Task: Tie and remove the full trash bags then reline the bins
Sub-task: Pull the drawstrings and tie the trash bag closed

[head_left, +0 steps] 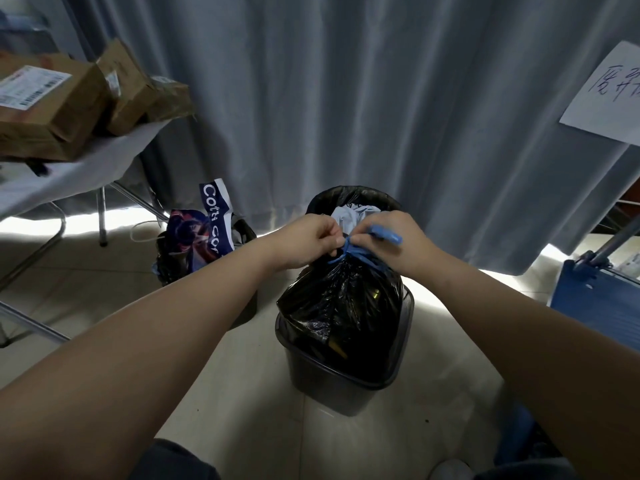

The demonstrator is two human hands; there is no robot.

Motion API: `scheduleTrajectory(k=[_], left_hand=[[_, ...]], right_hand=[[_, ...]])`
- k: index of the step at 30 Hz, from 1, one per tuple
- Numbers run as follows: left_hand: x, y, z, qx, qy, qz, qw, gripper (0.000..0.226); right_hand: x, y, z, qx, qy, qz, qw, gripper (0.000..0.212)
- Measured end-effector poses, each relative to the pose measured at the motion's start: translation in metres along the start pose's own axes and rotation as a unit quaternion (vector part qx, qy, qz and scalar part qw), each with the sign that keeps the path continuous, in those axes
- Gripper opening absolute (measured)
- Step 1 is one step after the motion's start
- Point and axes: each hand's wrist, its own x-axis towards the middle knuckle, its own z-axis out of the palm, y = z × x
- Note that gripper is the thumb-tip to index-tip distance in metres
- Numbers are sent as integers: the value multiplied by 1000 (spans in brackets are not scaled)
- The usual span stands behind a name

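Note:
A full black trash bag (346,299) stands in a dark grey bin (332,379) on the tiled floor. Its neck is gathered and wound with a blue drawstring (356,252). My left hand (308,240) pinches one end of the drawstring at the bag's neck. My right hand (394,244) grips the other end, and a blue strip sticks out past its fingers. Right behind stands a second round bin (353,199) lined in black, with pale rubbish on top. A third bin (207,258) at the left overflows with a dark blue paper bag.
A grey curtain (346,98) hangs close behind the bins. At the left stands a white folding table (52,178) with cardboard parcels (52,109). A blue cart (595,299) is at the right edge, with a handwritten paper sign (609,95) above it.

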Motion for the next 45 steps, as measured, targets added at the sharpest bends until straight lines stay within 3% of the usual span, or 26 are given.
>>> scheduleTrajectory(k=[4,7,9,11,14,17,21,23,27,30,33,35,37,40,45], left_hand=[[-3,-11,-11,204,2,24,979,10],[-6,-17,-13,224,-7,7,974,10],[-7,-17,-14,178,15,15,984,8],[-8,-14,-13,99,51,25,993,9],[-6,-6,-5,-19,83,26,996,2],[-5,7,3,-108,83,25,990,10],[-4,10,3,-114,97,30,988,14],[-3,9,2,-116,105,38,987,17],[0,13,0,-106,119,67,985,23],[2,16,2,-72,132,76,986,29],[2,17,4,-32,142,96,985,17],[4,15,4,48,155,105,981,5],[5,8,6,126,133,68,981,22],[5,1,11,136,75,-4,988,38],[7,3,8,187,108,-46,975,45]], right_hand=[[1,31,-4,-114,-44,44,991,7],[-4,32,-5,-50,-55,90,993,14],[-5,25,-5,150,-9,155,976,20],[-3,18,-4,323,34,200,925,17],[3,6,4,438,27,193,878,21],[7,-3,12,479,9,207,853,19],[9,-3,16,440,27,250,862,30],[7,-4,16,396,20,252,883,33],[7,-7,16,217,-29,203,954,36],[7,-8,18,141,-93,170,971,16],[6,-6,21,90,-68,114,987,30],[7,-3,20,94,-31,120,988,41],[8,-2,19,105,-15,140,984,42],[6,-5,15,148,-18,156,976,40],[5,2,7,200,-36,213,956,41]])
